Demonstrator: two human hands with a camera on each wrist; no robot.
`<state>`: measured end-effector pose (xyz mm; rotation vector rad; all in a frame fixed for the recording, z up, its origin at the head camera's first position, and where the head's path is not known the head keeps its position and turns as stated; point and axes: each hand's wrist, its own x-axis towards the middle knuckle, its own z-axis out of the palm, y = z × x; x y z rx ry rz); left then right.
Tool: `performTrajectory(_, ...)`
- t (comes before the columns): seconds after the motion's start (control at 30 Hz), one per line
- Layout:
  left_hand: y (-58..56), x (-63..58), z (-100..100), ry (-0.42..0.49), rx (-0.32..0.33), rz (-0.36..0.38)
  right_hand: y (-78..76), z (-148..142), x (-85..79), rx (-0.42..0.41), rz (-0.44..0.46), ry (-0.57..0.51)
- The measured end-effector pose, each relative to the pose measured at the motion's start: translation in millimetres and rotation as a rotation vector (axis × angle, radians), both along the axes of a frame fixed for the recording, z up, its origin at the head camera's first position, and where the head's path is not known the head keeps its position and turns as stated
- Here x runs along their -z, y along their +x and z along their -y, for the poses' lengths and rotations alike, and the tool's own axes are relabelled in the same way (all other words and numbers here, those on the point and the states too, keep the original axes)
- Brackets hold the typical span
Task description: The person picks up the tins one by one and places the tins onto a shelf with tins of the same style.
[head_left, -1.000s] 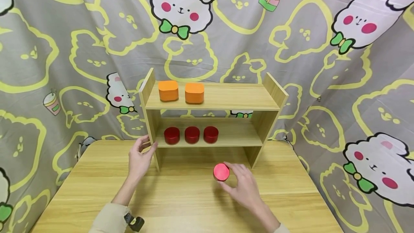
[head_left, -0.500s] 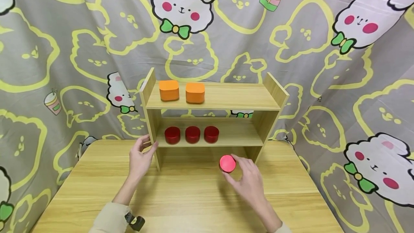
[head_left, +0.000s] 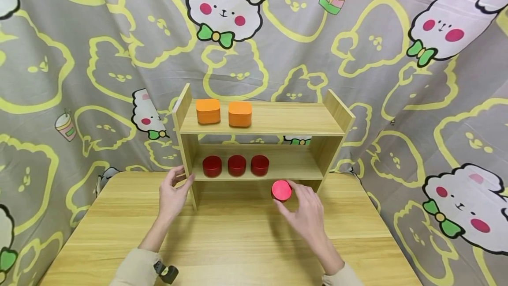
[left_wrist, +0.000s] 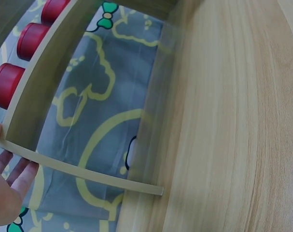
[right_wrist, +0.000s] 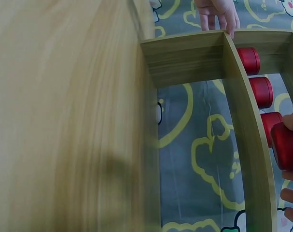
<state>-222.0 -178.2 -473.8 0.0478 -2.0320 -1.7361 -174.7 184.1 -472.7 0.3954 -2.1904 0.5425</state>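
My right hand [head_left: 305, 211] pinches a round red tin [head_left: 282, 190] between thumb and fingers, in front of the lower part of a wooden shelf [head_left: 293, 162]. In the right wrist view the held tin [right_wrist: 287, 147] overlaps the end of a row of tins. My left hand [head_left: 172, 193] holds the shelf's left side panel, thumb at its front edge, fingers on the outer face. The middle board carries three matching red tins: a left one [head_left: 212, 167], a middle one [head_left: 237, 165] and a right one [head_left: 259, 165].
Two orange rounded-square boxes, one at the left end [head_left: 208, 111] and one beside it [head_left: 240, 114], stand on the top board. The shelf stands on a wood-grain table [head_left: 238, 242]. A patterned curtain [head_left: 301, 52] hangs behind and at both sides.
My right hand has carried the held red tin up and slightly right, closer to the middle board. The left hand keeps its place on the side panel.
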Motion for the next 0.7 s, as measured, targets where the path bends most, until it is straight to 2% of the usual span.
performTrajectory(0.27,0.2,1.2,1,-0.008,0.005,0.03,-11.9,-2,-5.8,0.029,-0.023,-0.039)
performTrajectory(0.7,0.8,-0.2,0,0.006,0.018,0.019,-24.6,5,-13.0,0.107,0.01,-0.084)
